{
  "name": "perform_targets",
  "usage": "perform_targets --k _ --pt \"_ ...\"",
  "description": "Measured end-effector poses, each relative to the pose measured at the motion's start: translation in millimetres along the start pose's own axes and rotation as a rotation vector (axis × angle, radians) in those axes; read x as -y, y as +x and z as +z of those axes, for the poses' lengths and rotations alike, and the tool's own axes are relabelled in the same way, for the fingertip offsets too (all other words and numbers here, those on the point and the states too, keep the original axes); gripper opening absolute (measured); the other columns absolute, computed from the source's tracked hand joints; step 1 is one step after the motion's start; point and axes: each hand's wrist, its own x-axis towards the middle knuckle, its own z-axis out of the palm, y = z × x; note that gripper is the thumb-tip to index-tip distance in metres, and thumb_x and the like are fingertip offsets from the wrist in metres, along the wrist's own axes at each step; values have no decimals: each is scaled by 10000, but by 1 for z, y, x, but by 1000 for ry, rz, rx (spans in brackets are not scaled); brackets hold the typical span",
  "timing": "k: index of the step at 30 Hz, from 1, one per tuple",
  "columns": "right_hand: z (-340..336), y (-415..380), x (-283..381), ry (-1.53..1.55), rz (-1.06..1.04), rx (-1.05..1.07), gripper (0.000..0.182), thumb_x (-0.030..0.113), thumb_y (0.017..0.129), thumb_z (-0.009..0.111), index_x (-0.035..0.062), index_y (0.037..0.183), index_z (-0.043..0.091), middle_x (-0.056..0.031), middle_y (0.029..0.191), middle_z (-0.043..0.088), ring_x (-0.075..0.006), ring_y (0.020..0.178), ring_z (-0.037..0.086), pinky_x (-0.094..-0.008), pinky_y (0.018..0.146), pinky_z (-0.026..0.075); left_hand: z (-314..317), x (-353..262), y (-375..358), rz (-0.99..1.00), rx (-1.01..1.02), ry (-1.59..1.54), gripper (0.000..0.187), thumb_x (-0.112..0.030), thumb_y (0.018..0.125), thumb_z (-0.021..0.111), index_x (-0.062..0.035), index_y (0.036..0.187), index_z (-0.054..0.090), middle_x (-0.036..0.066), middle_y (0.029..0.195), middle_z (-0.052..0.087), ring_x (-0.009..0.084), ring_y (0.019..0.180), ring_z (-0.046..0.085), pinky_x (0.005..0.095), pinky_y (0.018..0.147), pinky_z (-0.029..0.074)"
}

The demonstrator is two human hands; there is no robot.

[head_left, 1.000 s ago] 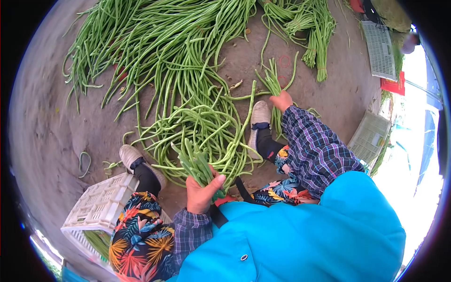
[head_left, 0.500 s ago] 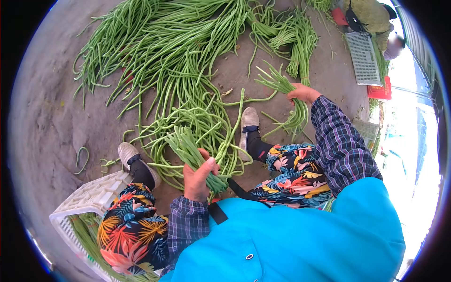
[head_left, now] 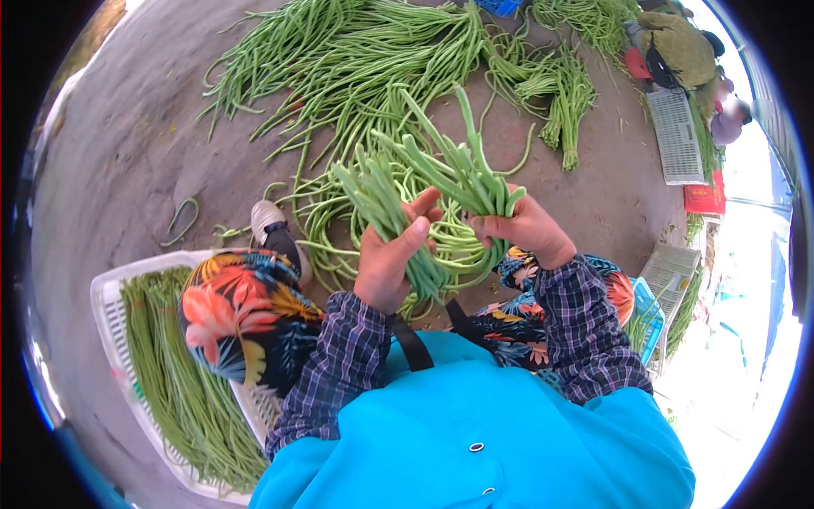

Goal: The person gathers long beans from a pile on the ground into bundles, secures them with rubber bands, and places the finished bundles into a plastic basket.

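My left hand (head_left: 392,259) is closed around a bunch of green long beans (head_left: 373,191), thumb across the front. Just right of it, my right hand (head_left: 530,231) grips a second bunch of long beans (head_left: 466,174), whose ends fan upward. The two bunches are side by side, their tops overlapping in this view. Below them, loose curled long beans (head_left: 326,225) lie on the ground between my feet. Farther ahead spreads a big heap of long beans (head_left: 373,55).
On my left stands a white crate (head_left: 106,307) holding laid-out long beans. Gathered bundles (head_left: 570,114) lie ahead right. Along the right side are a pale crate (head_left: 678,140), a red box (head_left: 705,197) and a blue crate (head_left: 649,316). Beyond, a person (head_left: 682,53) bends over.
My right hand has come in from the right with its bunch, next to the left one. My left hand has risen slightly, still holding its bunch. The view has shifted, showing more of the white crate.
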Motion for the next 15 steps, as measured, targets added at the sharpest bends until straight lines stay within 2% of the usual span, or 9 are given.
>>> perform_targets --k 1,4,7,9,10,12,14,15 --pt "13 1 -3 -4 17 31 363 152 803 650 20 1118 524 16 740 535 -64 601 499 -198 530 413 -5 1 -3 35 26 49 212 -192 826 640 -104 971 511 118 1236 501 175 1029 526 286 754 475" --pt "37 0 -14 34 62 88 378 162 797 669 34 1124 529 26 784 555 -55 638 507 -197 563 423 -11 2 -8 106 -82 75 213 -176 830 637 -88 993 531 104 1195 535 164 990 549 287 750 473" --pt "53 -2 -22 -135 67 32 424 187 797 682 21 1147 512 21 907 569 -46 791 504 -203 673 431 -7 -2 -11 158 -97 -35 245 -89 828 623 -45 1057 547 102 1120 581 170 950 582 305 781 491" --pt "62 -5 -28 -115 32 16 438 194 796 686 19 1154 507 16 913 567 -48 806 502 -203 684 430 -4 -7 -12 165 -117 -103 270 -2 826 591 -12 1090 536 121 1122 585 175 931 593 322 835 493" --pt "65 -7 -30 -96 -4 -8 452 201 795 689 16 1162 502 11 919 565 -49 821 500 -204 695 430 -6 -5 -12 165 -122 -100 270 -2 826 591 -12 1090 536 121 1122 585 175 931 593 322 835 493" --pt "66 -11 -36 -64 42 0 474 198 809 673 23 1199 468 3 907 556 -61 786 512 -214 665 438 -8 -2 -12 197 -113 -95 273 22 825 568 -7 1094 529 123 1099 588 180 919 597 320 787 518" --pt "69 -14 -39 168 70 18 481 187 831 645 33 1232 428 2 895 542 -77 742 520 -229 627 446 -6 -5 -13 193 -122 -96 262 32 824 558 -4 1082 531 122 1079 591 184 915 598 326 765 529" --pt "74 -13 -39 201 6 15 445 183 856 613 44 1230 415 5 886 534 -85 709 520 -237 597 446 -5 -5 -14 190 -130 -103 252 43 822 547 -1 1069 533 122 1060 594 188 910 599 333 743 540"
